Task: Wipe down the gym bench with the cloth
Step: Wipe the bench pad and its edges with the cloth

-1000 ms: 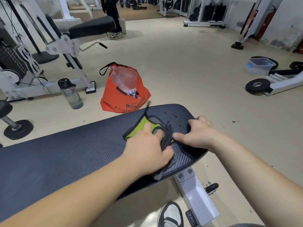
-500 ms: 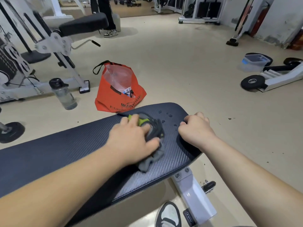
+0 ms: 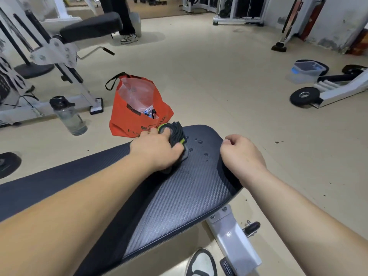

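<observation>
Left hand (image 3: 157, 150) pressing bunched dark grey cloth (image 3: 176, 134) onto black gym bench pad (image 3: 179, 196), water droplets (image 3: 199, 144) beside it, right hand (image 3: 242, 156) fisted at pad's edge, orange bag (image 3: 131, 116) behind

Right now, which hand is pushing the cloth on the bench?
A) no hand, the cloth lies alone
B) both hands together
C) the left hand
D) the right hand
C: the left hand presses the bunched dark cloth onto the bench pad next to some water drops, while the right hand is curled at the pad's edge with no cloth in it.
</observation>
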A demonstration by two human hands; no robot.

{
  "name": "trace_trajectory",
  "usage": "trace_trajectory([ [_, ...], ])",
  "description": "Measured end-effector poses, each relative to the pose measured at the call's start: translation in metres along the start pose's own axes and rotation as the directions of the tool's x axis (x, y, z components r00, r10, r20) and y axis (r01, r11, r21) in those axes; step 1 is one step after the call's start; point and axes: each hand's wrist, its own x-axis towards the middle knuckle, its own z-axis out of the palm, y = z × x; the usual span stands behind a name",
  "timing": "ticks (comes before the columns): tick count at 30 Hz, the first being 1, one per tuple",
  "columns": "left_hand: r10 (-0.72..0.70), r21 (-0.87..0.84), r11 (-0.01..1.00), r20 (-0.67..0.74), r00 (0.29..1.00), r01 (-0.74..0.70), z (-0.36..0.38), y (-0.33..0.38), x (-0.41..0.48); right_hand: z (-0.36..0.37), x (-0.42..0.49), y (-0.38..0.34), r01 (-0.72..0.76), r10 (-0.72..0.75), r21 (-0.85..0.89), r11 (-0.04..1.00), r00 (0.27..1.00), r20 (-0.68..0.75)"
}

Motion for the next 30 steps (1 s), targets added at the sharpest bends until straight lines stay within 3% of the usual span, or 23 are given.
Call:
trace_trajectory([
  [2,0.021,-0.020,1.000,-0.006,1.000,-0.021,0.004,0.019,0.017,-0.001,0.002,0.001,-0.004,0.005,0.048,0.999,1.000,-0.020],
  [5,0.209,-0.022,0.977,-0.066,0.976,-0.211,0.011,0.056,0.000,-0.003,0.007,0.002,-0.020,0.027,0.138,0.990,0.999,-0.048],
  [9,0.609,-0.053,0.786,-0.102,0.787,-0.616,0.021,0.076,-0.060,-0.006,0.007,0.003,-0.031,0.054,0.298,0.954,0.996,-0.072],
  [11,0.687,-0.092,0.719,-0.058,0.724,-0.689,0.019,0.062,-0.062,-0.007,0.006,0.006,-0.001,0.026,0.297,0.955,0.996,-0.082],
  [12,0.691,-0.093,0.716,-0.045,0.722,-0.692,0.015,0.053,-0.053,-0.008,0.005,0.006,0.013,0.011,0.284,0.959,0.996,-0.083],
  [14,0.610,-0.104,0.786,-0.027,0.792,-0.609,0.004,0.042,-0.028,-0.009,0.005,0.007,0.030,-0.010,0.275,0.961,0.997,-0.071],
  [17,0.341,-0.165,0.926,-0.025,0.940,-0.341,-0.007,0.042,0.005,-0.010,0.003,0.006,0.032,-0.013,0.303,0.952,0.998,-0.065],
  [19,0.233,-0.192,0.952,-0.052,0.971,-0.239,-0.004,0.055,0.007,-0.010,0.003,0.005,0.032,-0.011,0.341,0.939,0.998,-0.064],
  [22,0.364,-0.146,0.913,-0.133,0.922,-0.382,0.012,0.081,-0.029,-0.011,0.006,0.004,0.032,-0.013,0.310,0.950,0.998,-0.062],
  [25,0.633,-0.145,0.749,-0.133,0.763,-0.647,0.022,0.077,-0.072,-0.015,0.005,0.003,0.036,-0.020,0.211,0.977,0.997,-0.078],
  [27,0.713,-0.128,0.684,-0.091,0.695,-0.718,0.018,0.057,-0.076,-0.018,0.003,0.004,0.020,-0.009,0.162,0.987,0.997,-0.070],
  [28,0.707,-0.108,0.695,-0.079,0.703,-0.711,0.014,0.045,-0.068,-0.018,0.001,0.004,0.009,0.000,0.152,0.988,0.998,-0.056],
  [30,0.591,-0.080,0.800,-0.066,0.804,-0.594,0.002,0.024,-0.040,-0.017,0.000,0.005,-0.007,0.011,0.156,0.988,1.000,-0.026],
])
